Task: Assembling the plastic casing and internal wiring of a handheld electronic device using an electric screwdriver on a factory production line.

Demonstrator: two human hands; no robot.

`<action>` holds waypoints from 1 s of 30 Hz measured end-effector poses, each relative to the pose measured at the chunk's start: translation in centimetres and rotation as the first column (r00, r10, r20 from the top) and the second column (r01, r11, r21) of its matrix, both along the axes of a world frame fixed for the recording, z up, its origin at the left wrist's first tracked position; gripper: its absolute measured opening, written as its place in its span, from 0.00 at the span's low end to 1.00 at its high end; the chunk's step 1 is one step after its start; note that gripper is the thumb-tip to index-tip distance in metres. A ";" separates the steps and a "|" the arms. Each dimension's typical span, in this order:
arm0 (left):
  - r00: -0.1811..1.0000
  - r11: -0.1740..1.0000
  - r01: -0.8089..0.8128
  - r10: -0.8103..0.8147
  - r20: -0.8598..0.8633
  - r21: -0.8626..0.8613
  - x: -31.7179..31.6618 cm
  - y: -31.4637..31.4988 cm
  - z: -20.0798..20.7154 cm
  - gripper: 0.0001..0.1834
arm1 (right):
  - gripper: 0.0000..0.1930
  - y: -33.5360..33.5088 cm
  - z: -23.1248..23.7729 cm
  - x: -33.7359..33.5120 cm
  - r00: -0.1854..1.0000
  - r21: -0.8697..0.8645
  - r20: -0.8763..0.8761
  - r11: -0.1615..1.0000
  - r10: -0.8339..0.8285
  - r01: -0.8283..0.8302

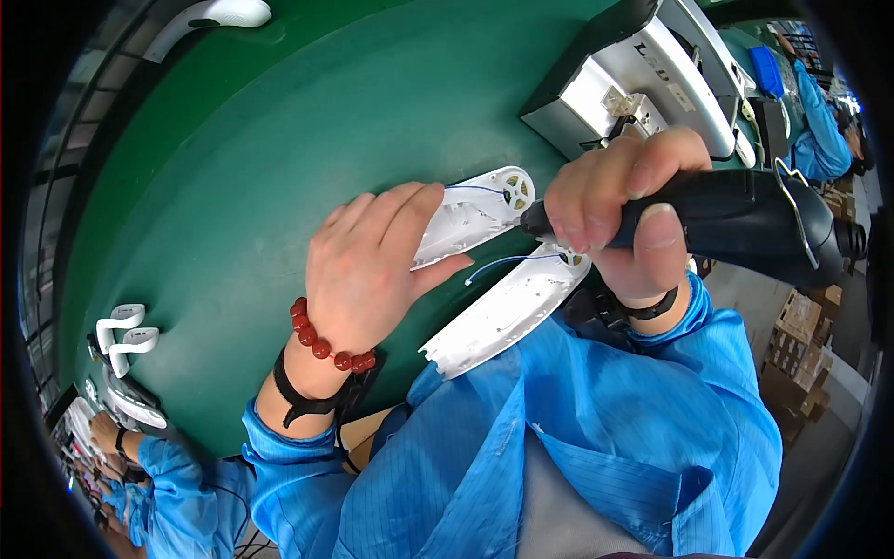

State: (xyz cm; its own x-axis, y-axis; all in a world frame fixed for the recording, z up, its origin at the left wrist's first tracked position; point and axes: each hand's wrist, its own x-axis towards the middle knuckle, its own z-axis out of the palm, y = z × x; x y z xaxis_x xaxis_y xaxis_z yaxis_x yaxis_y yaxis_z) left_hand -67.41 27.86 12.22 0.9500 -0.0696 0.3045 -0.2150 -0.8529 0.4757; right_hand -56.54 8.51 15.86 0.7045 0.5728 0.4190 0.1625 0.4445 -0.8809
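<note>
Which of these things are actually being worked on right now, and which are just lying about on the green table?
In use:
left hand steadying the upper white plastic shell
right hand gripping the black power screwdriver
lower white shell with a blue wire

Lying about:
white shells at the table's left edge
grey machine
white part at the far edge

The white shell (pixel 470 221) pinched in the left hand (pixel 372 270) looks like hard moulded plastic, smooth with a soft sheen; the second shell (pixel 507 312) below it has the same finish. The power screwdriver (pixel 736 219) in the right hand (pixel 624 200) has a black, matt body, plastic or rubbery, with a thin bright metal wire hook. The table top (pixel 279 158) is a dull, even green mat. The sleeves (pixel 615 410) are thin blue cloth with a fine grid weave. The bracelet (pixel 326 345) beads are glossy red. The box (pixel 633 84) at upper right looks like grey painted metal.
</note>
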 end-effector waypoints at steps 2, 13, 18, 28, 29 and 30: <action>1.000 1.000 0.004 -0.004 -0.004 0.004 0.0 0.0 0.0 0.30 | 0.15 0.2 -0.4 -0.3 1.000 0.022 0.007 1.000 -0.013 0.013; 0.999 1.000 -0.009 0.009 -0.033 0.004 0.1 -0.2 0.4 0.31 | 0.15 -0.4 0.5 -0.2 0.998 0.049 0.065 0.999 0.002 -0.006; 0.999 0.999 0.024 -0.024 0.025 0.036 0.3 -0.2 0.0 0.30 | 0.13 -5.3 4.5 3.8 0.984 0.302 0.086 0.946 -0.154 0.122; 1.000 1.000 0.004 -0.004 -0.013 0.000 0.2 -0.4 0.5 0.32 | 0.12 -5.0 3.5 6.2 0.959 0.132 0.151 0.967 -0.239 0.220; 1.000 1.000 0.005 -0.005 -0.008 -0.001 0.2 -0.4 0.5 0.32 | 0.12 -4.8 3.5 6.0 0.956 0.127 0.146 0.963 -0.254 0.237; 1.000 1.000 0.005 -0.005 -0.009 -0.001 0.2 -0.4 0.5 0.32 | 0.12 -4.8 3.5 5.9 0.953 0.121 0.141 0.960 -0.270 0.254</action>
State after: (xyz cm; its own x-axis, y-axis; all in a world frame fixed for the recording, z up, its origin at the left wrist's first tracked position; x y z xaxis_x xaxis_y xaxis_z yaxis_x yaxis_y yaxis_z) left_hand -67.20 27.45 12.76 0.9522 -0.0742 0.2962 -0.2152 -0.8513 0.4785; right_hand -50.63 3.73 19.40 0.7461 0.3265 0.5803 0.4156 0.4525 -0.7890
